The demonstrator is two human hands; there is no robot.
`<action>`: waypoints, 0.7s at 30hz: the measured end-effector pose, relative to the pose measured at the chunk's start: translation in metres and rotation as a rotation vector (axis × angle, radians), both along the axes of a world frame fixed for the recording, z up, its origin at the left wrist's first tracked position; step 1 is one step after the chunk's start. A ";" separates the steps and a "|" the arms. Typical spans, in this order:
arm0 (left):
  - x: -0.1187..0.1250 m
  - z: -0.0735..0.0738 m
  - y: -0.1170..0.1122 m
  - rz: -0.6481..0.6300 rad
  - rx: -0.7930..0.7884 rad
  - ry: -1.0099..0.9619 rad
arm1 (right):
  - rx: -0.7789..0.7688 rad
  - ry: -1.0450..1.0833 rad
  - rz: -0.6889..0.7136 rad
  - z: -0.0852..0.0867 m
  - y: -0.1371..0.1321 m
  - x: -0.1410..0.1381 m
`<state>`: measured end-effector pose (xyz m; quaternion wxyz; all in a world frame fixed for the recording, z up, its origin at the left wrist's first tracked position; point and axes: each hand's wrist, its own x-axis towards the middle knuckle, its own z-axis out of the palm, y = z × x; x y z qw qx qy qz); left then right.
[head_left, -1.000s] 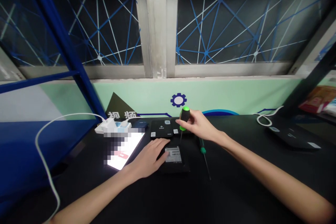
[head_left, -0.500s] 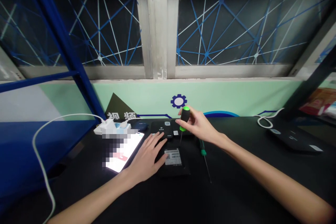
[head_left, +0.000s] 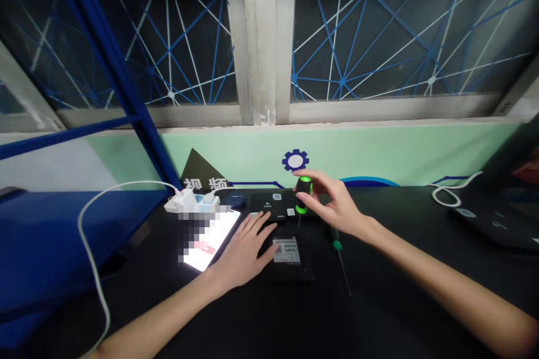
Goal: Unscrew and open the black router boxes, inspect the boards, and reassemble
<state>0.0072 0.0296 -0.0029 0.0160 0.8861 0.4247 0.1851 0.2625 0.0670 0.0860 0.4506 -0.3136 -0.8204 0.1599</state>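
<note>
Right hand (head_left: 332, 202) pinches a green-and-black screwdriver (head_left: 303, 194) upright by its handle, fingertips closed around it, shaft pointing down toward the top edge of a black labelled case (head_left: 287, 261) lying flat on the black bench (head_left: 391, 297). Whether the tip touches, cannot tell from here. Left hand (head_left: 243, 252) open, fingers spread, just beside the case, grasping nothing. A slim second screwdriver (head_left: 337, 244) lies just right of the case
</note>
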 end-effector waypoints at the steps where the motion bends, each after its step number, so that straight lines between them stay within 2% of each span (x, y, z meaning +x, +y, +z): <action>1: 0.000 0.000 0.000 0.003 -0.005 0.005 | 0.021 -0.008 -0.007 0.000 0.000 0.000; 14: 0.000 0.004 0.002 0.021 -0.054 0.008 | 0.021 -0.043 0.049 0.009 0.004 0.004; 21: 0.001 0.006 0.006 0.058 -0.001 -0.014 | 0.002 -0.031 0.106 0.013 0.004 0.000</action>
